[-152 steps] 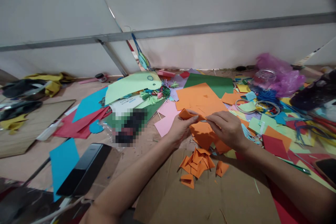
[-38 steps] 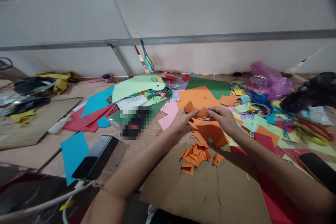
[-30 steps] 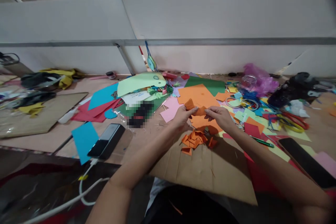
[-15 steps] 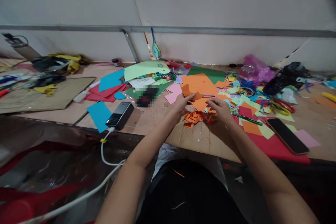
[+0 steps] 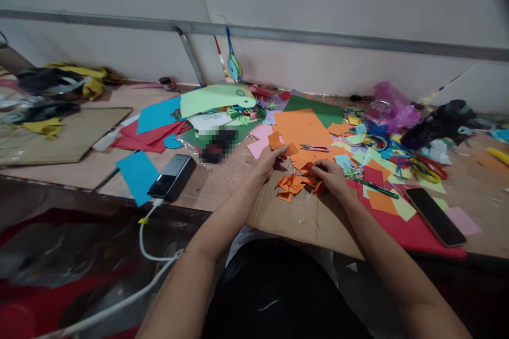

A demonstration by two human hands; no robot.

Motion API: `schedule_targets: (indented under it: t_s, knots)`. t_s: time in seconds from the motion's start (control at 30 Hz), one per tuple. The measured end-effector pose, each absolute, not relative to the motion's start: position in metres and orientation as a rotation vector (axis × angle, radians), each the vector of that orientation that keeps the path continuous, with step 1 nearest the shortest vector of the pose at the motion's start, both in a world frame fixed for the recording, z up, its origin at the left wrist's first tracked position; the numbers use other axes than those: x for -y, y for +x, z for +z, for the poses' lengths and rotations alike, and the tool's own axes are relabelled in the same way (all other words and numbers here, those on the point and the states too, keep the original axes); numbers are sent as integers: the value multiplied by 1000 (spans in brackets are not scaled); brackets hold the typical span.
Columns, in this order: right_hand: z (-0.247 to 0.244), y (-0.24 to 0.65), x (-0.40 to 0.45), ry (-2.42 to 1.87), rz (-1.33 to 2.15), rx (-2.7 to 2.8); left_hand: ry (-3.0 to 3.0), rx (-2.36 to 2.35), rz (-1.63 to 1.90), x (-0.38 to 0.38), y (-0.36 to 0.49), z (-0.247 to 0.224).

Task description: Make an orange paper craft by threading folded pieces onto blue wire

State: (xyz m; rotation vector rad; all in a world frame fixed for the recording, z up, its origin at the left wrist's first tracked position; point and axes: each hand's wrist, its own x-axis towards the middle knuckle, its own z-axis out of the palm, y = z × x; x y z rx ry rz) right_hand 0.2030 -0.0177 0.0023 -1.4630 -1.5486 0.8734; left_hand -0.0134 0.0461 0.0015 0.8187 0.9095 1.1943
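We have an orange paper piece (image 5: pixel 274 140) in our left hand (image 5: pixel 271 161), near the bottom edge of a big orange sheet (image 5: pixel 300 121). The grip on it is narrow, with the thumb on top. Our right hand (image 5: pixel 331 172) pinches a small orange paper scrap (image 5: pixel 307 166) in a tight grip, right by the pile of folded orange bits (image 5: pixel 292 184). We cannot tell if the scrap touches the pile.

To do this well, we should pinch softly near the edges, so the paper does not get bent the wrong way. Our right wrist should stay up, so it does not push the bits around. Small metal snips (image 5: pixel 315 148) lie on the orange sheet with their sharp ends toward our left hand, so we should mind our fingers.

The pile sits on brown cardboard (image 5: pixel 306 222) at the front of the desk (image 5: pixel 217 183). To the right are a green pen (image 5: pixel 382 189) and a phone (image 5: pixel 435 217) by some red paper (image 5: pixel 403 233). To the left is a dark power bank (image 5: pixel 172 177) with a white cable (image 5: pixel 143 241). Farther back sits a purple plastic bag (image 5: pixel 400 108).
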Motion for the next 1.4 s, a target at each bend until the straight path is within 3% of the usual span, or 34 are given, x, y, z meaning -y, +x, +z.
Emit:
schedule_targets:
  t_s: [0.13,0.33,0.67,1.4]
  knots:
    - [5,200,23,-1339,1146,1244,820,-837,1105,-42,-12,4]
    - [11,198,26,-1273,1253,985,783,-821,1074,-42,-15,5]
    - [15,202,6,-1238,1447,984,717,-837,1042,-43,-16,11]
    - [4,205,9,-1325,1186,1142,878,-898,1049,-36,-6,5]
